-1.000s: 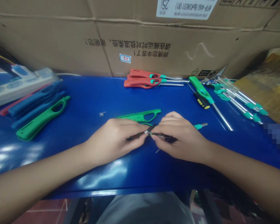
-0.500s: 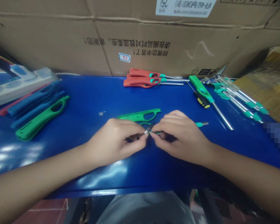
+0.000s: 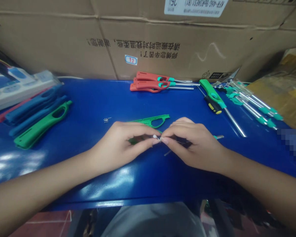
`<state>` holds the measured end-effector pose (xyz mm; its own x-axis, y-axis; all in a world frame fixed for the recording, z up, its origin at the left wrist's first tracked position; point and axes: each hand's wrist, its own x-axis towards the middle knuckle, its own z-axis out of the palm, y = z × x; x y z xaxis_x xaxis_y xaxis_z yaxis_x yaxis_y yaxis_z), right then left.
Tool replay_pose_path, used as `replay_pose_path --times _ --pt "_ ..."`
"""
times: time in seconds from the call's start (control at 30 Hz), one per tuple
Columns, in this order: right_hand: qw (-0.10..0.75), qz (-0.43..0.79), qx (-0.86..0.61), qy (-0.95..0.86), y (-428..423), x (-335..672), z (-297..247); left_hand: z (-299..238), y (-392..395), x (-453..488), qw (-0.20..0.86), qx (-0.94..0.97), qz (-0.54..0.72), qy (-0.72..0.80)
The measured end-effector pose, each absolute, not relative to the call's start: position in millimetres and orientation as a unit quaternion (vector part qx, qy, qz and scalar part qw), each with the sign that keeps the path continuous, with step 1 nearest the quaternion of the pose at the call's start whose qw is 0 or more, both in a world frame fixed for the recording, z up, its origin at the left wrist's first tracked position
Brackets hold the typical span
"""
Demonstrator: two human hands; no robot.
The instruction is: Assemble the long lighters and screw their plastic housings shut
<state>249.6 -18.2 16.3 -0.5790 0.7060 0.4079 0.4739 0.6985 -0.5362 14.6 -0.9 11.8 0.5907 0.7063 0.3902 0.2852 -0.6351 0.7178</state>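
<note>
My left hand (image 3: pixel 122 141) is closed in a pinch near the middle of the table, with a small white part (image 3: pixel 155 136) at its thumb and index fingertips. My right hand (image 3: pixel 197 144) meets it there, its fingertips pinching a thin wire (image 3: pixel 180 142) beside the white part. Fingers cover much of these small pieces, so how they join cannot be made out. Just beyond the hands lies a green lighter shell half (image 3: pixel 148 119), partly hidden by my left hand. A metal tip (image 3: pixel 220 137) shows past my right hand.
Red gas lighters (image 3: pixel 151 82) lie at the back, near a green lighter (image 3: pixel 213 93) and a screwdriver (image 3: pixel 213 104). Metal lighter tubes (image 3: pixel 255 103) are at right. Blue shells (image 3: pixel 37 107), a green shell (image 3: pixel 43 126) and a power strip (image 3: pixel 19 89) sit left. Small screws (image 3: pixel 107 120) lie mid-table.
The fingertips have shifted on the small pieces; the white part now shows upright above my left thumb. The dark piece between the fingers is no longer visible. Both hands stay in place.
</note>
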Motion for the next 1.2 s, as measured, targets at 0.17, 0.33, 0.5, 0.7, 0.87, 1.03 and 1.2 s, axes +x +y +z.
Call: replay_pose_path --times 0.17,0.33,0.5,0.7,0.87,1.03,1.2 --pt "0.321 0.129 -0.332 -0.877 -15 250 17 18 -1 17 0.452 0.752 0.347 0.331" --pt "0.363 0.078 -0.304 -0.877 -15 252 18 23 -3 21 0.543 0.674 0.351 0.357" --pt "0.360 0.026 -0.276 -0.891 -19 256 19 23 -6 22 0.563 0.650 0.364 0.358" --pt "0.352 0.063 -0.305 -0.883 -22 253 22 21 -7 22 0.543 0.661 0.388 0.344" --pt "0.354 0.086 -0.308 -0.879 -23 251 23 20 -6 22 0.541 0.660 0.394 0.342" --pt "0.321 0.063 -0.310 -0.893 -21 252 20 21 -7 22 0.550 0.651 0.390 0.348" --pt "0.325 0.057 -0.305 -0.894 -22 251 20 19 -7 22 0.567 0.642 0.384 0.345"
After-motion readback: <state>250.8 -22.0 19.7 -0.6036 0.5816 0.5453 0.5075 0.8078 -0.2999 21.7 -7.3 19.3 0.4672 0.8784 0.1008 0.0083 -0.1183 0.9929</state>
